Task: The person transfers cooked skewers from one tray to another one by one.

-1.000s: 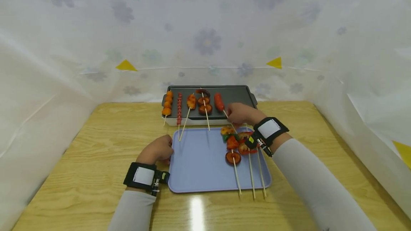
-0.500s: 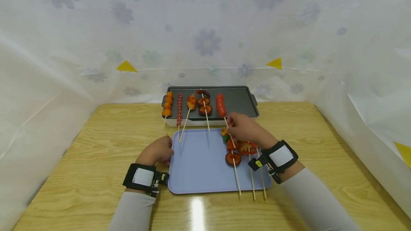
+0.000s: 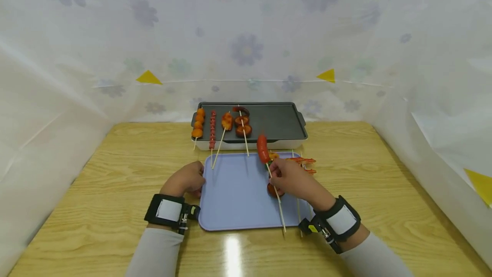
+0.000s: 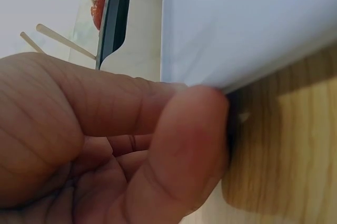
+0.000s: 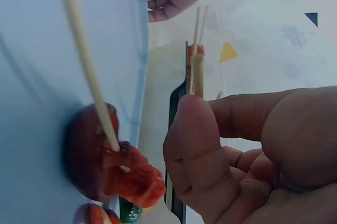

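My right hand (image 3: 294,178) pinches the wooden stick (image 5: 197,74) of a sausage skewer between thumb and forefinger. The red sausage (image 3: 263,148) points away from me, above the far right part of a pale blue tray (image 3: 234,195). At the tray's left rim, my left hand (image 3: 188,179) grips the edge with thumb and forefinger, as the left wrist view (image 4: 184,129) shows up close. Under and beside my right hand lie other skewers: a mixed one with a dark round slice (image 3: 272,190), and red-orange ones (image 3: 307,160), partly hidden by that hand.
Behind the tray stands a dark grill plate (image 3: 276,119). On its left half lie an orange ball skewer (image 3: 197,123), a thin red skewer (image 3: 212,131), a browned meat skewer (image 3: 227,121) and a round-slice skewer (image 3: 243,130). Their sticks overhang the front edge.
The right hand has drawn the sausage skewer off the grill plate, toward me and over the tray. My left hand keeps its hold on the tray rim.
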Demonstrator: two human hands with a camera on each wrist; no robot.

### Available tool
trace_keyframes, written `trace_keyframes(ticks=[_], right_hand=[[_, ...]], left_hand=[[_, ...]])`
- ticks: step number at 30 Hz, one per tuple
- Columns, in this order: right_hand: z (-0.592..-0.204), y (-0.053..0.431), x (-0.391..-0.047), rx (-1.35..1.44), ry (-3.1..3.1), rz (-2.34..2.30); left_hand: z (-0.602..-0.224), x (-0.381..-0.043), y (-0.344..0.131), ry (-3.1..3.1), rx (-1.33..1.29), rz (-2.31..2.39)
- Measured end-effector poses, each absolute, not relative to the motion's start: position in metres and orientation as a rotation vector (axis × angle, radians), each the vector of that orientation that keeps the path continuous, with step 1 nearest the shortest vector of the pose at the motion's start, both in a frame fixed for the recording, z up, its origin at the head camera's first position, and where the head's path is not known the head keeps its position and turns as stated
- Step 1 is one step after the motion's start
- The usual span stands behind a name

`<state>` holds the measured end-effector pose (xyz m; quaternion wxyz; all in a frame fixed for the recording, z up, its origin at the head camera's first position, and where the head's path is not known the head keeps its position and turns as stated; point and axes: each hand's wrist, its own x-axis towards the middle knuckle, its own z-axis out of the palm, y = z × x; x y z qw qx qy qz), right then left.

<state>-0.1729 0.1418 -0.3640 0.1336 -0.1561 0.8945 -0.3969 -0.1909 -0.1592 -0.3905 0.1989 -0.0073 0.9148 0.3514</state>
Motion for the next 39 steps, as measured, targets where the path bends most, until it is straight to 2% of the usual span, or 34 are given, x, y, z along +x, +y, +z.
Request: trace_keyframes(ticks=[8,39], right_hand=[[-0.376,0.139,-0.157,-0.471,2.588,-1.109],[-0.388,0.127,-0.155,-0.51,2.689,-0.953]], left_hand=[[-0.388,-0.19,-0.158,2.555,-0.035,0.979],[-0.388,-0.189,-0.158,2.554,-0.04,1.0]])
